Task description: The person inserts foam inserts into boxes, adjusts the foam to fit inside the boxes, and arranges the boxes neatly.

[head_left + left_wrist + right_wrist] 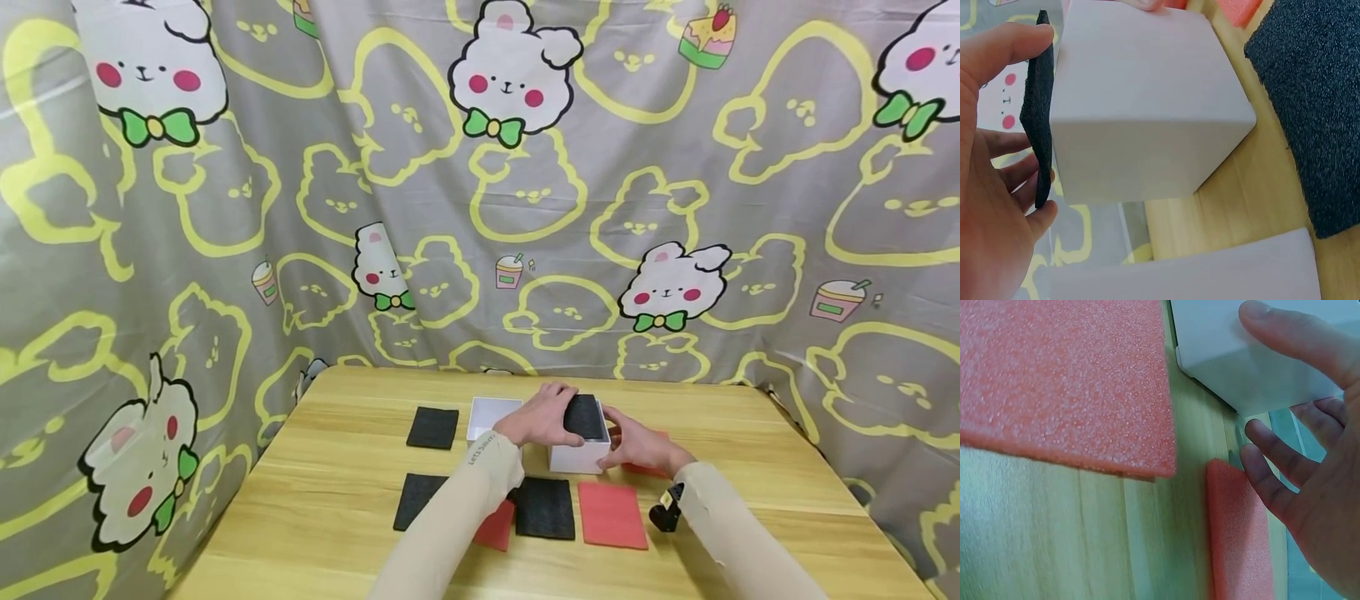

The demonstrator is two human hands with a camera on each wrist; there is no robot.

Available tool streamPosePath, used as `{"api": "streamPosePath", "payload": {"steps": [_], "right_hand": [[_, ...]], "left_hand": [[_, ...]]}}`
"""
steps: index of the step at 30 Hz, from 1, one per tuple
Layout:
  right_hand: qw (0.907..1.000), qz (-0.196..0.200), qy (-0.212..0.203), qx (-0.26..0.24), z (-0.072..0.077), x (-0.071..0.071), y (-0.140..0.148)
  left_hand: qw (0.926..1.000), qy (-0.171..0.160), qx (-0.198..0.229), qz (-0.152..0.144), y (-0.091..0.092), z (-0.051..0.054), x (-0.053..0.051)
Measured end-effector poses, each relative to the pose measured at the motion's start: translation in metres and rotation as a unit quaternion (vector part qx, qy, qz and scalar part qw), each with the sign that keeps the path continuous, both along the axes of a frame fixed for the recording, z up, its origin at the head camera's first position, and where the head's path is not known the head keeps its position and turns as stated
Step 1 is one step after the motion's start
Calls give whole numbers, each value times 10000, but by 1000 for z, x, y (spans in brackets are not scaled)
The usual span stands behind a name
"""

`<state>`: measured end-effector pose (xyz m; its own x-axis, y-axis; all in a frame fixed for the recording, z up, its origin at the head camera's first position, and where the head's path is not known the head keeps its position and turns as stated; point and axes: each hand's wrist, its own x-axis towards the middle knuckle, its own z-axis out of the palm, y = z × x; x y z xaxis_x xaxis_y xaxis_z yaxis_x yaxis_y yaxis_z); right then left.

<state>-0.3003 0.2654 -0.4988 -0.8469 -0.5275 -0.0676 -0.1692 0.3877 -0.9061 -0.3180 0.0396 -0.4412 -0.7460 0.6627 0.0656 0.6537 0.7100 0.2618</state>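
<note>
A black foam square (pixel 584 417) lies level across the top of a white box (pixel 579 459). My left hand (pixel 542 417) pinches that square, thumb at the near edge and fingers at the far edge. In the left wrist view the foam (pixel 1038 112) looks slightly bent and sits right at the box's rim. My right hand (pixel 640 443) grips the box's right side. Its thumb presses the near face, as the right wrist view shows, and the other fingers reach round the side (pixel 1291 369). The inside of the box is hidden.
Left of the box stands a second white box (pixel 491 409), its top uncovered. Black foam squares (pixel 432 427) (pixel 545 508) and red foam pieces (pixel 612 515) lie on the wooden table (pixel 315 500). A small black device (pixel 665 512) is by the right wrist. A patterned curtain (pixel 540 233) hangs behind.
</note>
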Motion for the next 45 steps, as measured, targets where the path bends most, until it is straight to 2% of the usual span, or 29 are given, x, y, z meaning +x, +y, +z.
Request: {"api": "streamPosePath", "payload": {"steps": [8,17,24,32,45], "right_hand": [[9998,15,146,106,-3,-2,1],[9996,-49,131,238,-5,-3,1],[9994,-111,138,313,-3,-2,1],[9995,-96,134,259,-2,-1,1],[9995,-199,-4,229,-6,-3,1]], "left_hand": [[9999,40,-120,-99,4,-3,-2],[9997,49,89,-226,5,-10,-4],[9993,18,178,-313,5,-9,-3],[9988,-163,213,-406,3,-8,-3],[9985,-321,9,-447,1,-13,-7]]}}
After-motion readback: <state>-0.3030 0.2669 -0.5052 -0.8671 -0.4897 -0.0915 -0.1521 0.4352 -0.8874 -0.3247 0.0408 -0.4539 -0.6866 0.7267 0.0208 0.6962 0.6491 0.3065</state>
